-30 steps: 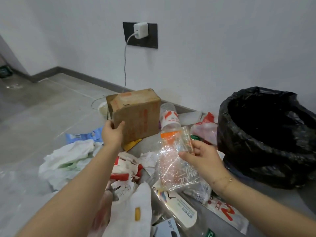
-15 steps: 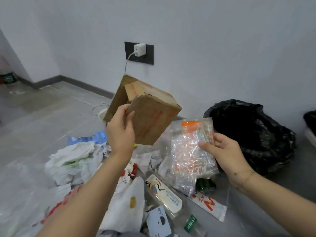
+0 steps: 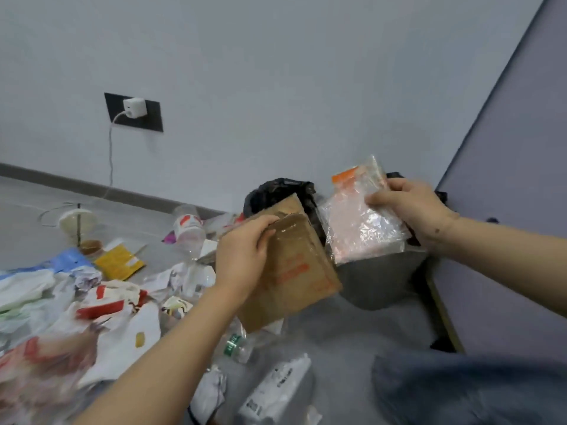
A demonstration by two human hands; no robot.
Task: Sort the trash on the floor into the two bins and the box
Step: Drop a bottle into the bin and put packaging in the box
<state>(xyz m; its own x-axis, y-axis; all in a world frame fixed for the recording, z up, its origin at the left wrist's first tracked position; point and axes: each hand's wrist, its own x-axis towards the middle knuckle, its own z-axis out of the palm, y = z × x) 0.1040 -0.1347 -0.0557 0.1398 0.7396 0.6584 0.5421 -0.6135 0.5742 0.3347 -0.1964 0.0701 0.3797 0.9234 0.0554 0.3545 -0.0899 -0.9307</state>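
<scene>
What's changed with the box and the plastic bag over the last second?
Both were lifted off the pile and carried right: the brown cardboard box in the left hand now fronts the black-lined bin, the clear orange-topped plastic bag in the right hand beside it. Both grips are unchanged; the floor trash stayed.

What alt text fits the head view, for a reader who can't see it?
A person's left hand holds a small cardboard box and the right hand a clear plastic bag, both raised in front of a bin with a black liner. Mixed trash covers the grey floor at left.
</scene>
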